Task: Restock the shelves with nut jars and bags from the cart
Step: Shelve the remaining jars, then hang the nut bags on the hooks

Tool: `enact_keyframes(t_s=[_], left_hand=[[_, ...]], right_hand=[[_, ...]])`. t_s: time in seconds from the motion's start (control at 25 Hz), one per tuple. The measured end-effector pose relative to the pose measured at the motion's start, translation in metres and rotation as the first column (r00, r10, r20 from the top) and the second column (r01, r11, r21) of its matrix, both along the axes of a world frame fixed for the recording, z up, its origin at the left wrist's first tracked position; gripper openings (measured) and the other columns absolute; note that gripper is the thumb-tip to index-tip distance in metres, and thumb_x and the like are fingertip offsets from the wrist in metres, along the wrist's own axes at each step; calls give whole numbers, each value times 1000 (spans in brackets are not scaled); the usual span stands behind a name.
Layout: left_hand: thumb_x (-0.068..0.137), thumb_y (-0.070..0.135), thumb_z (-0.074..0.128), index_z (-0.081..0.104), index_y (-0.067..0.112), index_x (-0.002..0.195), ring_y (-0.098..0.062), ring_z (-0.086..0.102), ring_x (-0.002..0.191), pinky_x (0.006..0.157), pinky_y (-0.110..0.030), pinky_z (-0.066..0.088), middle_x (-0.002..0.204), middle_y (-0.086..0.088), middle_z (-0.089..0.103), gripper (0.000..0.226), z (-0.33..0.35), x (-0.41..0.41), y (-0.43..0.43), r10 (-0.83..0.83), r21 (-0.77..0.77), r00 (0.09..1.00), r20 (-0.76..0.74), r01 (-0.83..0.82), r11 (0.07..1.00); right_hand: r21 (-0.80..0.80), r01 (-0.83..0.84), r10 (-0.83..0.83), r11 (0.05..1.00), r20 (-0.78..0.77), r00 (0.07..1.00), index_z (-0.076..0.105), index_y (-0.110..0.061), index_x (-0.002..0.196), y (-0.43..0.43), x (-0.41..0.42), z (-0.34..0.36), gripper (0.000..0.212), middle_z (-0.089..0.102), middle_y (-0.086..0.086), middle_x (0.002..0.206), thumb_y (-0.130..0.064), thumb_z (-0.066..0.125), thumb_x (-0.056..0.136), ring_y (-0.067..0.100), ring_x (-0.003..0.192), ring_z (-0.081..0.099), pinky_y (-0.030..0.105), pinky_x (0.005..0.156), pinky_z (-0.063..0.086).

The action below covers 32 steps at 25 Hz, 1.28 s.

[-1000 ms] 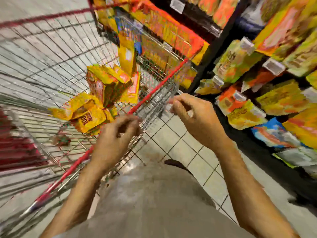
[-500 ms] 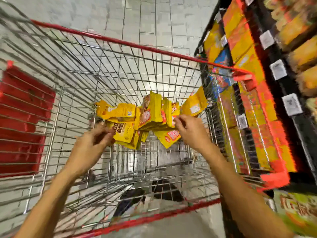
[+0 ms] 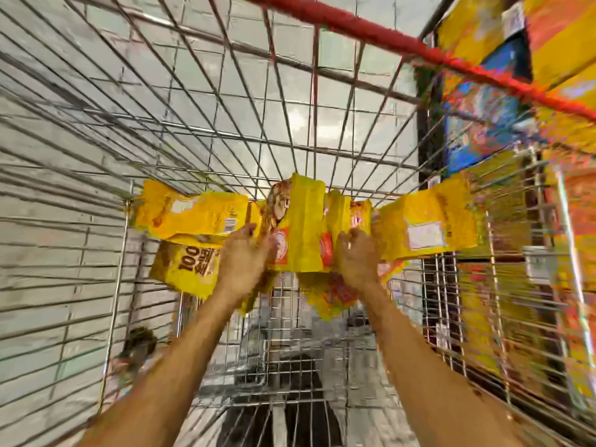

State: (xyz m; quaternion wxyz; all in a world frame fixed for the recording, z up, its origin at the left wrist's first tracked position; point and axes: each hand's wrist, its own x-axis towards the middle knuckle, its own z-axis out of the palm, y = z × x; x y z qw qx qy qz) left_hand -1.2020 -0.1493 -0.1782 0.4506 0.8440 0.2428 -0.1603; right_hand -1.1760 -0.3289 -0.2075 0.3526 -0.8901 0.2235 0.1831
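Observation:
Several yellow nut bags lie in a heap at the far end of the wire cart (image 3: 96, 156). One yellow bag (image 3: 303, 227) stands upright in the middle. My left hand (image 3: 245, 262) grips its left edge, thumb towards me. My right hand (image 3: 356, 256) has its fingers curled on the bags at the upright bag's right side. A flat bag (image 3: 190, 214) lies to the left, above one printed "100" (image 3: 187, 269). Another bag (image 3: 425, 227) lies to the right. The view is blurred by motion.
The cart's red rim (image 3: 354, 24) runs across the top. Store shelves (image 3: 483, 101) packed with yellow, orange and blue packs stand close on the right, behind the cart's side. A small dark item (image 3: 138, 343) lies in the cart's near left corner. Pale floor tiles show through the wire.
My view swung from the shelves down into the cart and drew closer. Both hands went from the cart's rim to the bags and now hold the upright bunch.

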Motion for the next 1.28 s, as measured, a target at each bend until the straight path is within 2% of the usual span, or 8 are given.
enact_keyframes(t_s=[0.24, 0.4, 0.56, 0.72, 0.88, 1.04, 1.16, 1.28], left_hand=[[83, 37, 69, 21, 15, 149, -26, 40, 134, 109, -43, 36, 149, -11, 36, 84, -46, 34, -39, -7, -318, 999, 54, 24, 948], [72, 49, 66, 8, 21, 151, -21, 41, 133, 108, -41, 38, 148, -7, 38, 102, -49, 1, -17, -74, -267, 997, -18, 67, 961], [75, 45, 72, -2, 21, 151, -22, 24, 141, 113, -42, 30, 154, -4, 18, 109, -31, -39, -16, -233, -248, 959, -160, 189, 950], [84, 38, 63, 3, 23, 151, -22, 21, 142, 114, -45, 29, 155, -2, 15, 92, 9, -49, -18, -155, -313, 985, -82, 122, 942], [72, 45, 70, 24, 26, 148, -22, 39, 134, 108, -43, 38, 148, -2, 38, 90, 58, -55, 5, -96, -478, 994, -59, 56, 877], [72, 47, 70, 23, 36, 143, -15, 36, 133, 109, -28, 29, 146, 1, 37, 86, 66, -64, 41, -400, -148, 898, 184, 427, 892], [80, 57, 59, 10, 19, 149, -33, 15, 144, 116, -46, 18, 157, -13, 12, 93, 25, -83, 67, -793, 357, 605, 66, 728, 585], [94, 54, 38, -12, 17, 149, -35, -1, 146, 117, -48, 11, 158, -13, -10, 83, -33, -111, 81, -875, 390, 267, -404, 915, 99]], right_hand=[[-137, -111, 111, 984, -8, 994, 30, -9, 143, 14, -3, -38, 53, 28, 22, 148, -34, 40, 98, 35, 136, 27, 39, 108, 19], [149, 34, -36, 988, 10, 999, 25, 1, 141, 14, -21, -37, 70, 43, 20, 137, -20, 63, 87, 32, 126, 41, 38, 106, 30], [478, 320, -229, 818, -240, 943, 21, -9, 141, 20, -59, -18, 80, 52, 8, 128, 4, 68, 78, 22, 108, 55, 20, 88, 48], [496, 296, -265, 816, -135, 955, 25, -19, 133, 19, -69, 18, 75, 57, -6, 113, -4, 72, 77, 8, 94, 59, 27, 80, 49], [494, 321, -302, 808, -121, 946, 29, -12, 140, 6, -73, 64, 82, 57, 3, 126, -12, 77, 73, 22, 113, 56, 33, 93, 49], [519, 173, -128, 837, -122, 984, 38, -19, 130, -16, -97, 66, 72, 60, -12, 107, -17, 80, 71, -3, 94, 62, 10, 69, 48], [515, -6, 119, 857, -187, 975, 30, -18, 135, -23, -119, 33, 81, 55, -5, 122, -11, 79, 70, 3, 110, 58, 19, 88, 47], [365, -154, 271, 918, -297, 916, 34, -18, 138, -27, -134, -6, 78, 49, 2, 131, -16, 78, 74, 18, 113, 53, 20, 92, 42]])
